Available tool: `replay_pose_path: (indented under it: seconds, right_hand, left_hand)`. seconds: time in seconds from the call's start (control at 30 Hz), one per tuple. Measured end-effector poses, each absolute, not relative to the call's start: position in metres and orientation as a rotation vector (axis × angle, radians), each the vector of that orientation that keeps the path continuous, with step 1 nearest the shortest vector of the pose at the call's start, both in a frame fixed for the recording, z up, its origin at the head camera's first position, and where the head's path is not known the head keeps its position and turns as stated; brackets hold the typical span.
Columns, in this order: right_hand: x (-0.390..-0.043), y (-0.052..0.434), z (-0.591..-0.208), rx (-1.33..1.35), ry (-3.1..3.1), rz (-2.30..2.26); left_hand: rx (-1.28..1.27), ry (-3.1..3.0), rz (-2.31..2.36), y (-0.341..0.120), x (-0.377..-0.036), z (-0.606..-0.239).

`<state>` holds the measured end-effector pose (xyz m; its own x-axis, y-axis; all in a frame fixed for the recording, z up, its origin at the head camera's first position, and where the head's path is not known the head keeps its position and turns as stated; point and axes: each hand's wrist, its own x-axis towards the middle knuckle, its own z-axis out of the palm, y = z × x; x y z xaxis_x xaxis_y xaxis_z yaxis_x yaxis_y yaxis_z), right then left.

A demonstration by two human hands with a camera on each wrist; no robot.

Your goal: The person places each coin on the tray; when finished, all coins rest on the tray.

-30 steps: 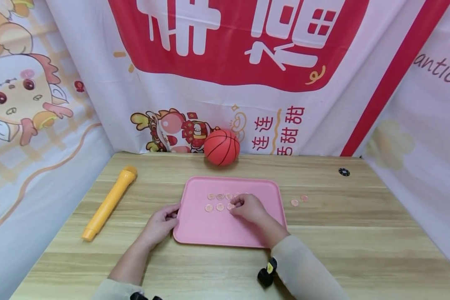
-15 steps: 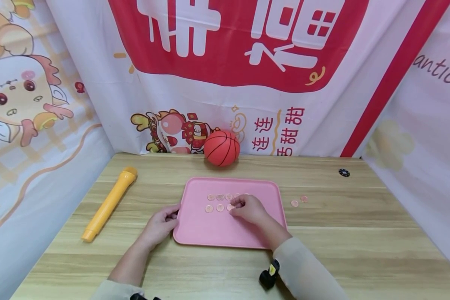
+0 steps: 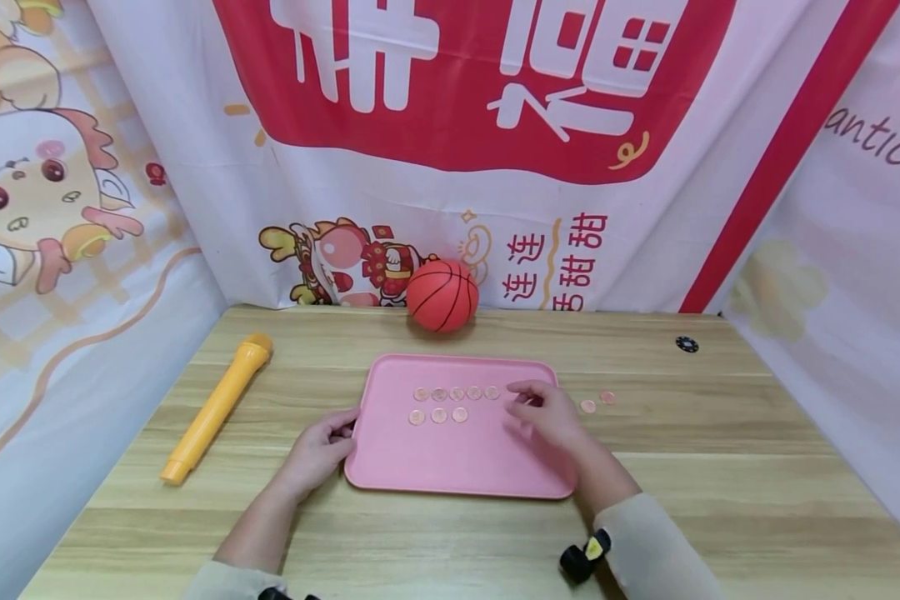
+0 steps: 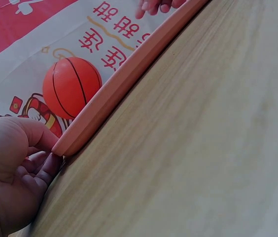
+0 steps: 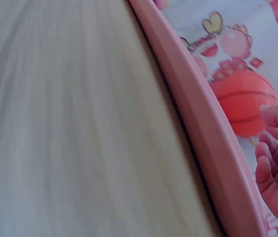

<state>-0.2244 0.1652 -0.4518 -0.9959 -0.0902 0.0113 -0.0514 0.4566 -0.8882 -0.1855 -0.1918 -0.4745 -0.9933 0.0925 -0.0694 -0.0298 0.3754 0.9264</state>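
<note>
A pink tray (image 3: 435,467) lies on the wooden table, with two rows of small copper-coloured coins on it. Several coins (image 3: 457,393) form the back row; three coins (image 3: 438,415) form the front one. My left hand (image 3: 321,454) pinches the tray's left rim between thumb and fingers, as the left wrist view also shows. Over the tray's right part hovers my right hand (image 3: 549,415), just right of the back row. Its fingers are loosely bent and apart, with nothing seen between them in the right wrist view.
Two more coins (image 3: 588,407) lie on the table right of the tray. Behind it sits a small red basketball (image 3: 442,296). A yellow toy microphone (image 3: 217,408) lies at the left, and a black poker chip (image 3: 687,344) at the back right. Printed cloth (image 3: 450,192) walls the table.
My right hand has left the front row's third coin and moved right, uncovering the right end of the back row. My left hand stays at the tray's rim.
</note>
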Motion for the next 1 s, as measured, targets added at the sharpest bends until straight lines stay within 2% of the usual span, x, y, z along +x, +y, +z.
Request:
replay_pose_path:
  seconds: [0.2, 0.53, 1.0]
  right_hand:
    - [-0.221, 0.200, -0.452, 0.021, 2.678, -1.717]
    - [-0.219, 0.251, -0.452, 0.127, 2.750, -1.535]
    - [-0.221, 0.274, -0.464, 0.188, 2.811, -1.269]
  left_hand:
    - [0.055, 2.520, 1.684, -0.192, -0.185, -0.474]
    - [0.060, 2.522, 1.671, -0.192, -0.184, -0.473]
    - [0.077, 2.531, 1.681, -0.192, -0.185, -0.474]
